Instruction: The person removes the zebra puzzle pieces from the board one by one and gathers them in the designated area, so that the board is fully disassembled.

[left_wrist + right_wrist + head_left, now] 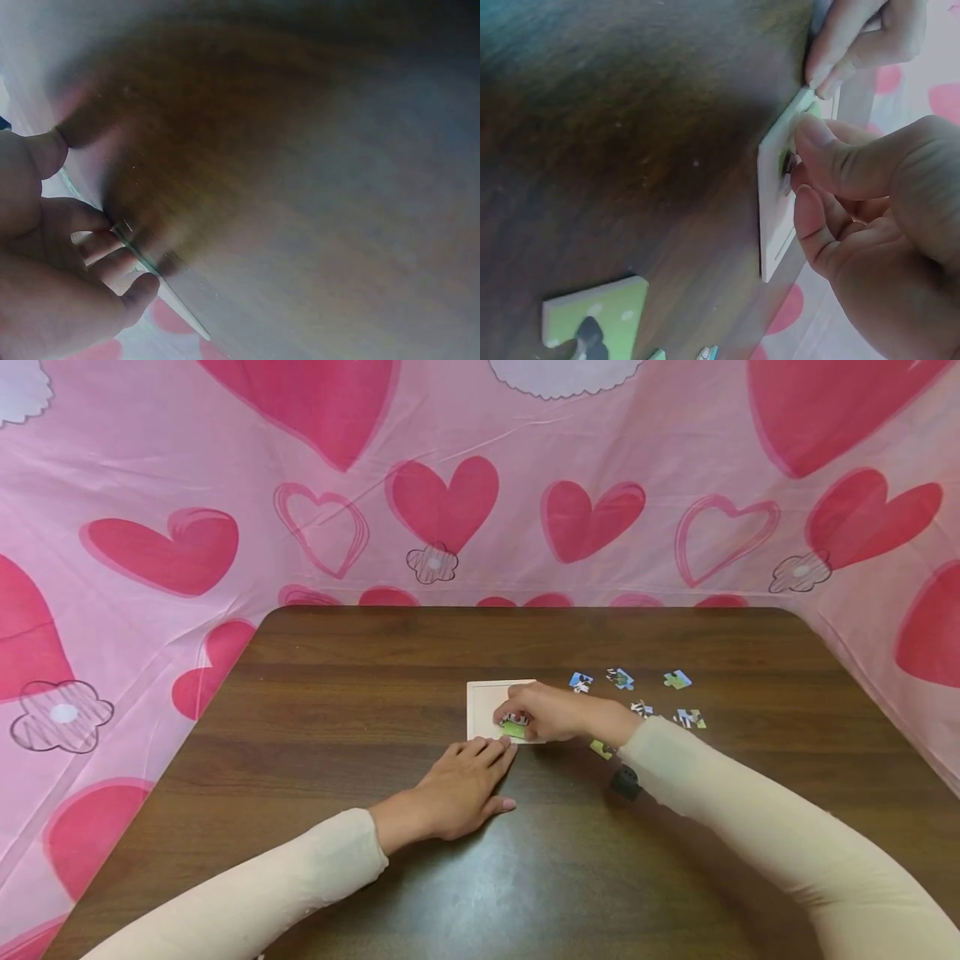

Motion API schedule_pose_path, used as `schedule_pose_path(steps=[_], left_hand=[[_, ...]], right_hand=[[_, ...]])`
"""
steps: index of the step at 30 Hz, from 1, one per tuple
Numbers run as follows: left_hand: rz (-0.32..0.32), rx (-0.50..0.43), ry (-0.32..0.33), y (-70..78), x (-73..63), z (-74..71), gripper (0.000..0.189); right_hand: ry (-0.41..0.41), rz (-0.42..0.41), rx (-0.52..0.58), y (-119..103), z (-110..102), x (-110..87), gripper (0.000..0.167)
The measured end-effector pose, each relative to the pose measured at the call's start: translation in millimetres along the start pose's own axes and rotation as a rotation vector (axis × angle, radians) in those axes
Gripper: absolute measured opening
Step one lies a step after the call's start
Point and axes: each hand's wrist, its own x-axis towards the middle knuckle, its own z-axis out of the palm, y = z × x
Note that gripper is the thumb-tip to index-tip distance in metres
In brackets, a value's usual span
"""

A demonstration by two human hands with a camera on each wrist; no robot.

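A pale, shallow puzzle tray lies on the brown table. My right hand is over its right part, thumb and fingers curled at a green puzzle piece with a black-and-white striped pattern, close over the tray floor. In the right wrist view the thumb presses at that piece near the tray's edge. Palm down, my left hand rests with its fingers extended, fingertips at the tray's near edge; its thumb is spread over the table.
Loose puzzle pieces lie to the right of the tray, among them a blue-and-green one and a striped one. A green piece lies partly below the right wrist. A pink heart-print cloth hangs behind the table.
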Motion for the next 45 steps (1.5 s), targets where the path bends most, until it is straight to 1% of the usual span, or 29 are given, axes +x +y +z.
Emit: schedule_pose_path(steps=[4,8,11,19,24,28,32,37,40,45], left_hand=[[-0.001,-0.003,-0.006,0.4,0.0,-0.3,0.071],[-0.005,-0.009,-0.010,1.0,-0.4,-0.9,0.071],[-0.002,-0.011,-0.003,1.1,-0.7,-0.5,0.071],[0.000,-0.032,0.002,1.6,-0.5,-0.3,0.071],[-0.001,-0.035,0.001,2.9,-1.1,-1.4,0.071],[-0.001,-0.035,0.000,3.0,-0.4,-0.4,0.072],[-0.003,-0.033,0.001,2.7,0.0,0.2,0.071],[-0.006,-0.028,-0.002,2.3,-0.7,0.2,0.071],[-0.005,-0.027,-0.008,2.1,-1.0,0.4,0.071],[-0.002,-0.026,-0.006,1.6,-1.4,0.8,0.071]], right_hand=[[0.021,-0.005,-0.032,0.7,0.8,-3.4,0.038],[0.062,0.045,0.013,4.8,-1.0,-11.7,0.039],[0.098,0.091,0.051,10.5,-4.0,-22.2,0.041],[0.180,0.182,0.071,30.7,-10.8,-60.7,0.045],[0.213,0.246,0.113,39.7,-16.1,-90.3,0.046],[0.239,0.297,0.118,43.8,-18.3,-114.9,0.046],[0.253,0.297,0.084,47.2,-16.5,-136.1,0.046],[0.280,0.281,0.038,51.2,-14.2,-156.7,0.047],[0.294,0.274,0.036,53.8,-12.6,-164.4,0.049],[0.257,0.261,0.053,59.0,-4.9,-168.4,0.053]])
